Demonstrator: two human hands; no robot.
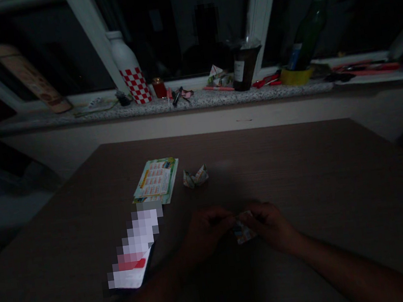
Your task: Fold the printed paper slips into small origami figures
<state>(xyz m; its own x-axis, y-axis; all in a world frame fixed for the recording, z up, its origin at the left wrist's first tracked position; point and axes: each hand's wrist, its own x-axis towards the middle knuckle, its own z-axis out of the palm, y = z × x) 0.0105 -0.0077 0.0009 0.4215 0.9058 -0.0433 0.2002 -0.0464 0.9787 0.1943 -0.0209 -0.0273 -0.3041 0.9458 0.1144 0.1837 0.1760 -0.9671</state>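
Note:
Between my two hands, over the middle of the table, is a small folded piece of printed paper (245,233). My left hand (210,229) pinches its upper left edge with thumb and fingers. My right hand (271,226) grips the paper's right side, thumb lying across it. A finished-looking folded paper shape (195,177) with two raised points stands just beyond my left hand. Farther left lies a small stack of printed paper sheets (156,179). The light is dim, so the fold lines on the held paper are hard to make out.
A lit phone (135,254) lies left of my left forearm. Along the stone windowsill (100,114) stand a red-checked white bottle (134,75), a dark lidded cup (244,68), a green bottle (313,27) leaning in yellow tape (295,76), and a tall patterned tumbler (30,79).

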